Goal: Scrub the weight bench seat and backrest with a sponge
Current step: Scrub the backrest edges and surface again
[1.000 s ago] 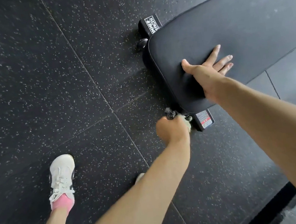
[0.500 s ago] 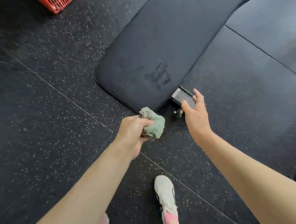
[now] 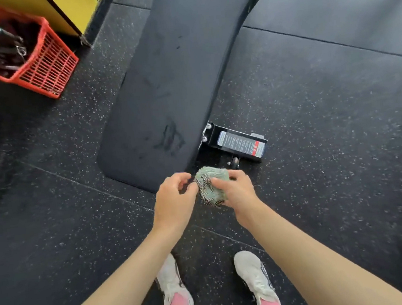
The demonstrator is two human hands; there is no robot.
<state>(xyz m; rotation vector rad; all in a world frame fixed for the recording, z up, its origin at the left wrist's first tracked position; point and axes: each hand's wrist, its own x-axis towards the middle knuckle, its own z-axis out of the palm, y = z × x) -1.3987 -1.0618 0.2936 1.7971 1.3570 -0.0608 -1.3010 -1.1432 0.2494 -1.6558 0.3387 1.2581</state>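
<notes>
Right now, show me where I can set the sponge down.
Bare floor lies between the red basket and the bench pad; more lies right of the bench foot. The pad's top is bare too. Crowded where the foot, the held sponge and shoes cluster.

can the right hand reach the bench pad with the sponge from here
Probably yes: the right hand grips the sponge just off the near end of the bench pad, nothing between them. The left hand pinches the sponge too.
</notes>
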